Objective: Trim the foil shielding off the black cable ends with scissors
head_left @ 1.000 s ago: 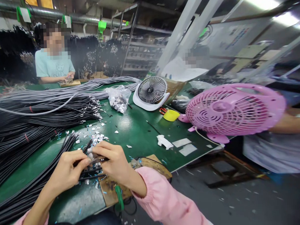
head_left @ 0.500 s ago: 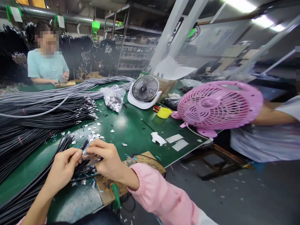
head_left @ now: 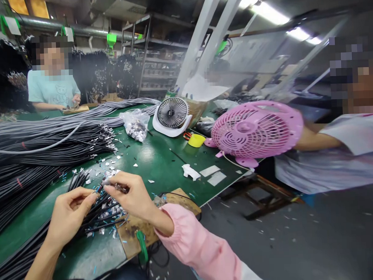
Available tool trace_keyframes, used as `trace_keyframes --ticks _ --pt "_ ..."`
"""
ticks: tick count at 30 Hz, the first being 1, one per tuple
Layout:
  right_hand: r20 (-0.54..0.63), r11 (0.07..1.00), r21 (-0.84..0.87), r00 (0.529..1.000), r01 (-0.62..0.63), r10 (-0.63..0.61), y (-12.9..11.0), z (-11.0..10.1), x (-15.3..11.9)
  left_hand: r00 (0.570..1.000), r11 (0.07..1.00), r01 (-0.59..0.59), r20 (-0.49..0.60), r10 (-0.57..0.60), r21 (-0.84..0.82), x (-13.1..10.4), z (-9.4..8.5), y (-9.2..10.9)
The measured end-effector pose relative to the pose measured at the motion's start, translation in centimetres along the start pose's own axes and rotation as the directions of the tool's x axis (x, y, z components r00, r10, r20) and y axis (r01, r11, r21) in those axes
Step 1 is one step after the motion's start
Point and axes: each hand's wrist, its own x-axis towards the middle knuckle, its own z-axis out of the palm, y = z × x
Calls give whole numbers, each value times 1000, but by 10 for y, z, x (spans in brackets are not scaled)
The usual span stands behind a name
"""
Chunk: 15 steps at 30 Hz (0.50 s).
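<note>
My left hand (head_left: 71, 211) pinches the end of a black cable, where thin coloured wires show between the fingertips. Close to its right, my right hand (head_left: 131, 195) is closed around a small dark metal tool, with its fingertips at the same wires. Beneath both hands lie black cables (head_left: 34, 247) and scattered foil and blue bits (head_left: 111, 210). A large bundle of black cables (head_left: 52, 148) with stripped silvery ends rests at the left, and grey cables (head_left: 96, 114) run behind it.
A wooden board (head_left: 131, 236) with a green clamp (head_left: 142, 245) is at the near edge. Farther back are a plastic bag (head_left: 136, 125), a small white fan (head_left: 172, 113), yellow tape (head_left: 196, 140) and a pink fan (head_left: 253, 131). One person sits across the table, another at the right.
The view has shifted slightly to the right. My hands have moved a little apart, and coloured wires and the dark tool now show more clearly between them.
</note>
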Motion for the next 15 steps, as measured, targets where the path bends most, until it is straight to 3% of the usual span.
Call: trace_keyframes --ticks 3,6,10,12,15 --pt "61 995 -22 994 97 -96 -3 3 -5 997 999 -41 -69 43 34 -2 3 -3" --pt "48 992 -47 992 119 -117 -2 5 -8 979 981 -143 -127 160 129 -5 6 -8" --pt "14 993 -83 996 84 -83 -1 7 -9 907 888 -292 -192 375 356 -11 12 -11" --pt "-18 993 -103 998 65 -67 -1 9 -9 887 856 -319 -188 421 407 -12 13 -10" --pt "-55 995 -92 997 49 -54 -4 10 -9 938 889 -272 -103 330 369 -9 9 -6"
